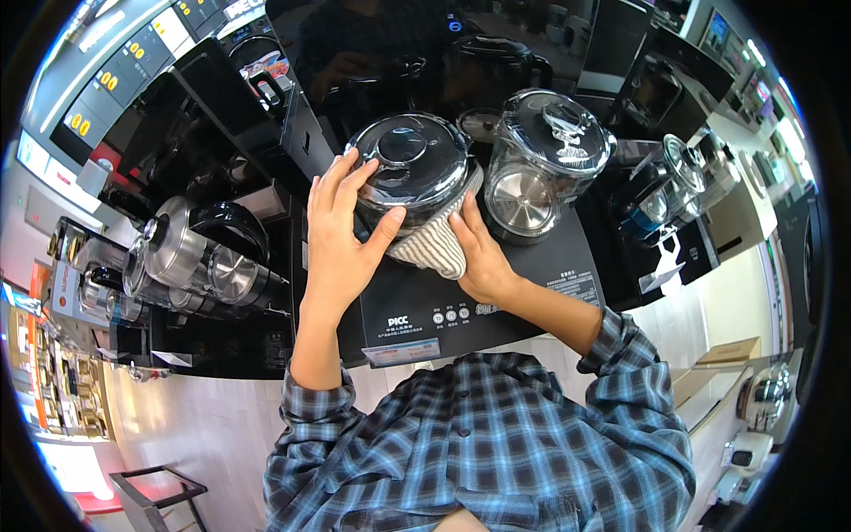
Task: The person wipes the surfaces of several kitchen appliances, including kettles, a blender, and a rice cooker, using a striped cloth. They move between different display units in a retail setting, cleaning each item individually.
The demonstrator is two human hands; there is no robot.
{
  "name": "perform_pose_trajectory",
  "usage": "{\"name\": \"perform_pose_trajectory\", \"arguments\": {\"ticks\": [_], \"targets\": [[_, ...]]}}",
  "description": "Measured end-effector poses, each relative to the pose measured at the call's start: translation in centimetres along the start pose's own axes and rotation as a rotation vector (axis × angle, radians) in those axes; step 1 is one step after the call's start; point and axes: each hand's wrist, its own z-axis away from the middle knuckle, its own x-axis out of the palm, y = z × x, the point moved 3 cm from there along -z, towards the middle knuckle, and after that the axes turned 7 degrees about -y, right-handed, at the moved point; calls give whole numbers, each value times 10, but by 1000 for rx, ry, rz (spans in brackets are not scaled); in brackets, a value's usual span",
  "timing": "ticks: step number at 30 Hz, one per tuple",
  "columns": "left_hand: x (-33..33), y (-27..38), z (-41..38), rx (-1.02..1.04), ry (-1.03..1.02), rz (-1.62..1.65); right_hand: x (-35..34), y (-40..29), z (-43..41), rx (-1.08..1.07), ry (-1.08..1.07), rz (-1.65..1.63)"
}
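Observation:
A dark kettle or pot with a glossy round black lid (415, 156) stands on the black display counter (412, 299) before me. My left hand (342, 229) rests against its left side, fingers spread over the lid's rim and thumb at the front. My right hand (482, 256) presses a grey-and-white striped cloth (432, 246) to the pot's front right side. Part of the pot's body is hidden behind the cloth and my fingers. Just to the right stands a clear glass kettle (548, 166) with a dark lid and a round steel base plate inside.
Several glass and steel kettles (199, 253) crowd the left counter. More glass kettles (671, 176) stand at the right, by a white tag holder (665, 266). A price card (402, 352) edges the counter front. A glossy black panel (372, 60) rises behind. A metal-framed stand (159, 495) is lower left.

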Motion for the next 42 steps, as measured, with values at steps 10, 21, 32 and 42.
{"name": "perform_pose_trajectory", "arguments": {"ticks": [10,21,32,42], "targets": [[5,0,1,24,36,0,-1,9,-11,838,239,-1059],[6,-3,1,28,26,25,7,40,-39,868,365,-1378],[6,-69,12,-288,251,632,9,5,8,1121,256,-1157],[31,-88,28,-362,190,865,14,-33,5,845,105,-867]]}}
